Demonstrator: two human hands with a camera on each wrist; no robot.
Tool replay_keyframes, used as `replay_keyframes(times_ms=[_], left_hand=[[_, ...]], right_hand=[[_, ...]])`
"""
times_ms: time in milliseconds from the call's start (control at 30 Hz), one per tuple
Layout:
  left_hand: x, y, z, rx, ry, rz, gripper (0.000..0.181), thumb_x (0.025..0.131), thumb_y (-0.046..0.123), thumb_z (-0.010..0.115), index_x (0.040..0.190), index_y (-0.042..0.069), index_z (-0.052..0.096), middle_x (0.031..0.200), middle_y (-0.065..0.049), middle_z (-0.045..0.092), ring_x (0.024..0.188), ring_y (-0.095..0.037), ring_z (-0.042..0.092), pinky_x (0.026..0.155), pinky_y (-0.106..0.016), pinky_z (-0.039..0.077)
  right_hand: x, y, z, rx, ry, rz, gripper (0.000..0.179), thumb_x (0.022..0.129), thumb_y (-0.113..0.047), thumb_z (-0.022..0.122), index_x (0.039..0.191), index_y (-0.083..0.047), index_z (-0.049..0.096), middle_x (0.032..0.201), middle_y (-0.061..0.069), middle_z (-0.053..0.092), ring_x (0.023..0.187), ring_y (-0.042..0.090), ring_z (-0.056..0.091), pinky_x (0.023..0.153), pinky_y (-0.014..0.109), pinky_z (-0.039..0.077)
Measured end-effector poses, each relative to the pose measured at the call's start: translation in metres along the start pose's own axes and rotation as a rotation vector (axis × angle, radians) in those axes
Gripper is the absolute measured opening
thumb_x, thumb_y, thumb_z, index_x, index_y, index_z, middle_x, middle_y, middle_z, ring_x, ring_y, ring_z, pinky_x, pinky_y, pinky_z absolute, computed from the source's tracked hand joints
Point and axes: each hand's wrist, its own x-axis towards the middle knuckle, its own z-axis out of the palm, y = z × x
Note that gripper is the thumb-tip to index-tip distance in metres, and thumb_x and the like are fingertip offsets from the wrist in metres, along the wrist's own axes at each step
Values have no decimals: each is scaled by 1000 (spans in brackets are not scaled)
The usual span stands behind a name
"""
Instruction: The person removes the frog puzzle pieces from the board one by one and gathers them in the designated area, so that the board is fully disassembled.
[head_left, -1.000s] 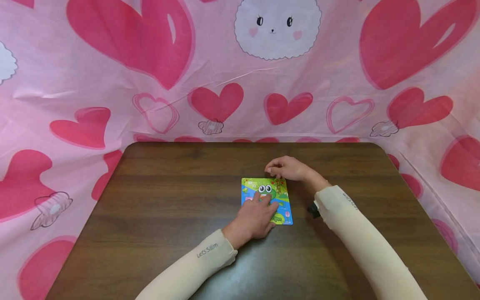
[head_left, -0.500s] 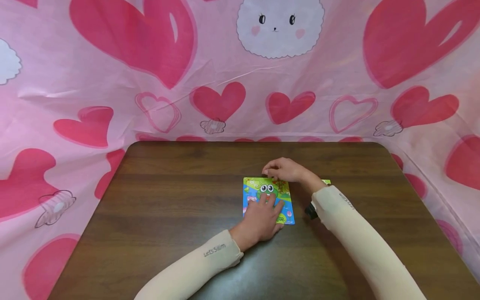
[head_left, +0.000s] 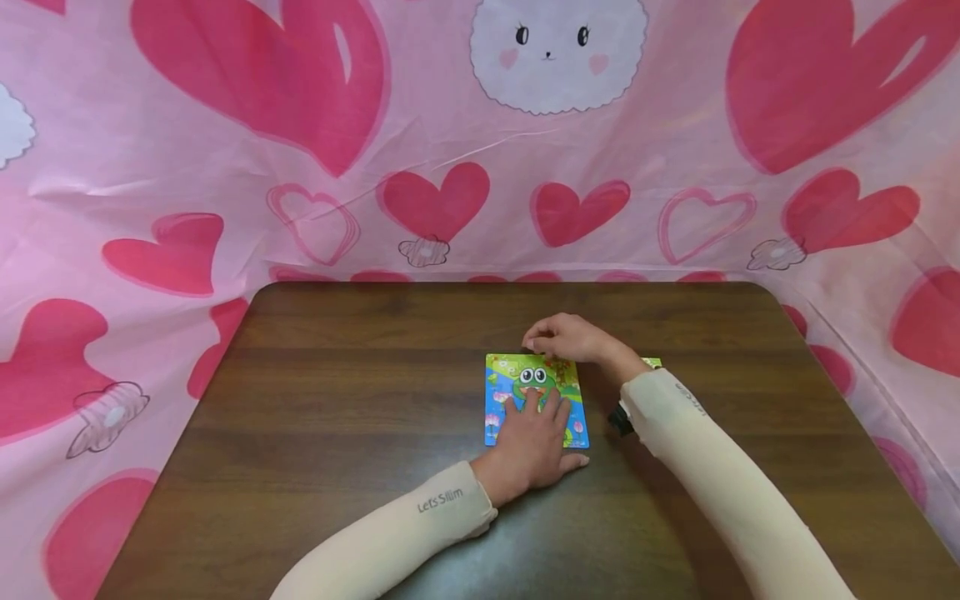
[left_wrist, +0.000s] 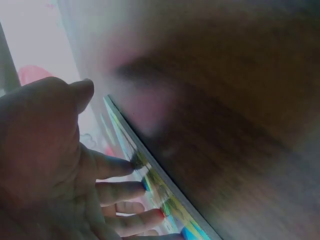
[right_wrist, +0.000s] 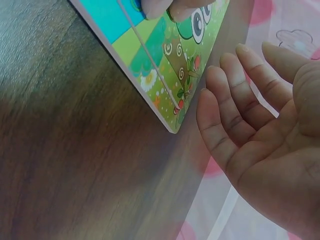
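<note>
A square puzzle board (head_left: 498, 382) with a frog picture in green, blue and yellow lies flat on the table. My left hand (head_left: 531, 446) rests over its near part, fingers straight and spread, thumb pointing right past the near edge. In the left wrist view, the fingertips (left_wrist: 154, 217) touch the printed face. My right hand (head_left: 570, 337) hovers at the board's far right corner, fingers loosely bent and holding nothing. The right wrist view has that hand (right_wrist: 260, 115) apart from the board's corner (right_wrist: 170, 117). The left hand hides the lower part of the picture.
A yellow-green edge of another flat thing (head_left: 652, 363) shows behind my right wrist, mostly hidden. A black wrist camera (head_left: 621, 419) hangs under the right sleeve. The brown wooden table (head_left: 360, 375) ends at a pink heart-print curtain (head_left: 450, 125).
My left hand has slid to the right over the board, and its thumb now sticks out. My right hand has shifted slightly left, uncovering the yellow-green edge.
</note>
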Motion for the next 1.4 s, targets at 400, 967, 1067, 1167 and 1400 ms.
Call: replay_keyframes(times_ms=[400,967,1067,1167,1400], left_hand=[[1,6,7,75,1,-24,92,89,83,38,160,26,27,163,-11,33,145,-29,36,110,-54,44],[4,4,7,98,-12,0,96,87,88,30,161,28,24,165,-13,29,145,-30,39,108,-56,45],[4,4,6,104,-20,5,96,87,88,30,161,28,24,165,-13,30,145,-30,38,108,-57,45],[4,4,4,83,-41,7,98,86,89,31,162,27,24,165,-13,29,146,-31,37,109,-58,44],[5,3,-1,57,-89,10,100,85,90,32,162,28,22,166,-12,27,149,-30,33,110,-59,42]], right_hand=[[0,-1,2,-18,-10,18,26,103,-28,59,120,-13,73,99,7,71,82,21,60,71,30,49],[4,-4,6,-86,-12,6,24,102,-26,62,115,-12,76,106,4,75,83,16,60,78,31,50],[6,-5,7,-92,-20,2,24,102,-25,62,115,-11,77,106,4,76,82,15,60,76,31,50],[7,-6,7,-92,-31,17,25,102,-26,62,115,-12,77,107,4,76,82,14,60,77,30,50],[8,-9,9,-104,-54,37,27,102,-28,61,117,-12,77,109,3,77,83,14,61,79,30,50]])
